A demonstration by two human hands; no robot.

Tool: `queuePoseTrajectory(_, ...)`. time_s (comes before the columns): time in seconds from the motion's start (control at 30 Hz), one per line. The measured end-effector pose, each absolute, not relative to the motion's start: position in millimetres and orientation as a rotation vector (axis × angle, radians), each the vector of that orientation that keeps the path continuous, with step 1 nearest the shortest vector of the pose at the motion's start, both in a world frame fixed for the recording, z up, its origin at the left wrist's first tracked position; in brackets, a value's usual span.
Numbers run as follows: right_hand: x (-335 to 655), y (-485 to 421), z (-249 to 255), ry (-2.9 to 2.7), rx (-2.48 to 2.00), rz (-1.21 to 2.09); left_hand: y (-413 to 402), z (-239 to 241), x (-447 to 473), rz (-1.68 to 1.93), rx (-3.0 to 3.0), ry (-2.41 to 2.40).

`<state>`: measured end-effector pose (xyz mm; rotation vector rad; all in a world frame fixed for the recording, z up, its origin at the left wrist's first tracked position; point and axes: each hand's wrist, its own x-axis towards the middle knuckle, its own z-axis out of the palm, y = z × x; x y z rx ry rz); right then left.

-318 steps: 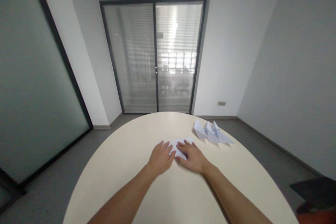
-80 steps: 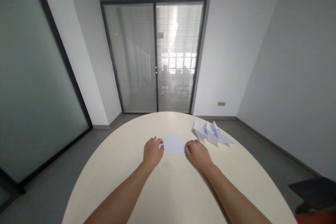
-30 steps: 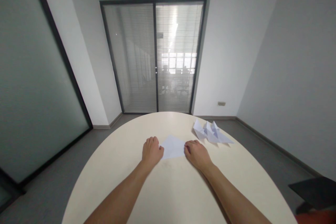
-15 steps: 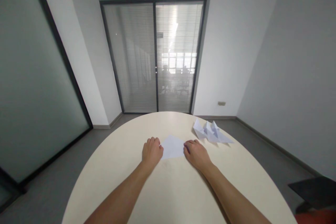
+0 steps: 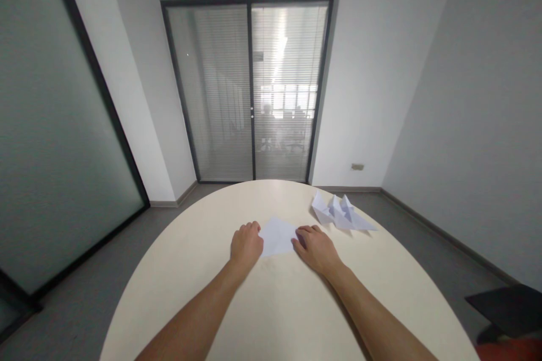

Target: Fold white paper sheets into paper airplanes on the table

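Note:
A piece of folded white paper (image 5: 277,237) lies flat on the table, its pointed end facing away from me. My left hand (image 5: 247,241) rests at its left edge, fingers curled and gripping that side. At the opposite edge, my right hand (image 5: 315,245) has its thumb against the paper and its other fingers bent round the right corner. The fingertips of both hands are partly hidden. Beyond my right hand stand several folded paper boats (image 5: 339,213), set close together near the table's far right edge.
The round, cream-coloured table (image 5: 178,293) spreads out beneath both forearms. A dark chair part (image 5: 508,304) with something red below it is at the lower right. Past the table is a glazed door with blinds (image 5: 279,141).
My right thumb has moved left, a little further onto the paper. The fingers of my left hand have shifted slightly at its edge. The paper boats have stayed put.

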<state>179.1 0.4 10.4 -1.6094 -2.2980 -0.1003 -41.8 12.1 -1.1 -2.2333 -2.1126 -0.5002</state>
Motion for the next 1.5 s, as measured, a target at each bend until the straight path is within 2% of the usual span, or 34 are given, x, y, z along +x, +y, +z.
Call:
queuePoseTrajectory(0.57,178.1,4.6,1.6,-2.299,-1.646,-0.047,-3.6,9.7,-26.1,-0.342,-2.311,-1.906)
queuePoseTrajectory(1.0,182.3,11.6,-12.4,-2.304,-1.691,0.150,0.0,-4.6,-34.1,-0.456,-2.523,-1.766)
queuePoseTrajectory(1.5,181.4,12.1,-13.2,-2.305,-1.727,0.133,3.0,-5.3,-39.5,-0.491,-2.649,-1.636)
